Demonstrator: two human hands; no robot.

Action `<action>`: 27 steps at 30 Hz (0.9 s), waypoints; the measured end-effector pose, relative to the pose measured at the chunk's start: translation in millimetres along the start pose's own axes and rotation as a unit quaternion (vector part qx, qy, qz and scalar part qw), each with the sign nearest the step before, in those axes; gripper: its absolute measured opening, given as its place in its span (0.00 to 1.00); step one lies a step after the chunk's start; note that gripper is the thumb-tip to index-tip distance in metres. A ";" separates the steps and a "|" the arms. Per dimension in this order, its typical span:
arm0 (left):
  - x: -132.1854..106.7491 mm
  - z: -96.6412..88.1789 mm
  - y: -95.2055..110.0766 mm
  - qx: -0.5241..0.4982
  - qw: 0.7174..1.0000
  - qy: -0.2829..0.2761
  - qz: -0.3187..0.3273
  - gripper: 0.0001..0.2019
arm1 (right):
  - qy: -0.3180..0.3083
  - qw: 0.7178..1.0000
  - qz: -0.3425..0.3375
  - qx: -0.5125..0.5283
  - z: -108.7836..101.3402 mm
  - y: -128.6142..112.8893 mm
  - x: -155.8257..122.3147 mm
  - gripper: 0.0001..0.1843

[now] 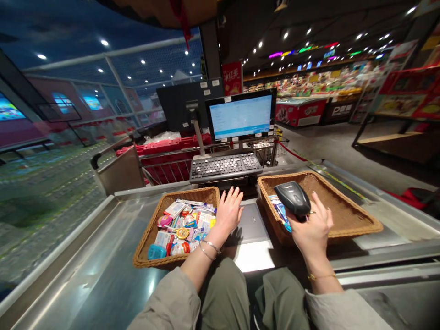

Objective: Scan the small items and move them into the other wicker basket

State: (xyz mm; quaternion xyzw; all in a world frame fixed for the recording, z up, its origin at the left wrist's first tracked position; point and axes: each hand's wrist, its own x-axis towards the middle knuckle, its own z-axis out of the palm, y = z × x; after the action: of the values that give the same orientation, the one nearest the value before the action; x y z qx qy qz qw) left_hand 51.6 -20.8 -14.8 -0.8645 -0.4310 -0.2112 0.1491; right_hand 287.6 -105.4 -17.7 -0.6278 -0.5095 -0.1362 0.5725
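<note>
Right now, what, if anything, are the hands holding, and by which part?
The right hand holds the black scanner by what seems its handle, hidden in the grip. The left hand appears to hold nothing.

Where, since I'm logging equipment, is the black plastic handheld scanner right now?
In the head view, the black plastic handheld scanner is right of centre, held in the right hand above the brown woven rectangular basket on the right.

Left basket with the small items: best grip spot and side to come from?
I'd take the left basket by its rim, at the left and right sides, coming from outside each. The thick woven edge gives a hold, and the small items lie heaped in an open top, so opposite grips should keep it level. The left hand is by the right side.
</note>
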 end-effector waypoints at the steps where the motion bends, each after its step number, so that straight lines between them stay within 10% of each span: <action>1: -3.6 -1.2 -3.3 0.001 1.000 -0.004 -0.006 0.25 | -0.003 1.000 -0.007 0.003 3.3 -3.6 -1.1 0.19; 27: -83.3 -46.7 -122.3 0.041 0.963 -0.188 -0.189 0.25 | -0.080 0.994 -0.060 0.051 62.8 -49.0 -29.1 0.15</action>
State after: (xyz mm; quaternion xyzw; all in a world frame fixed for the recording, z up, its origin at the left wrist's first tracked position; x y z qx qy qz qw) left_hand -103.3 -26.8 -6.2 -0.7847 -0.6151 -0.0512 0.0575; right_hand 209.8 -74.2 -30.6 -0.5750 -0.5966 -0.0939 0.5519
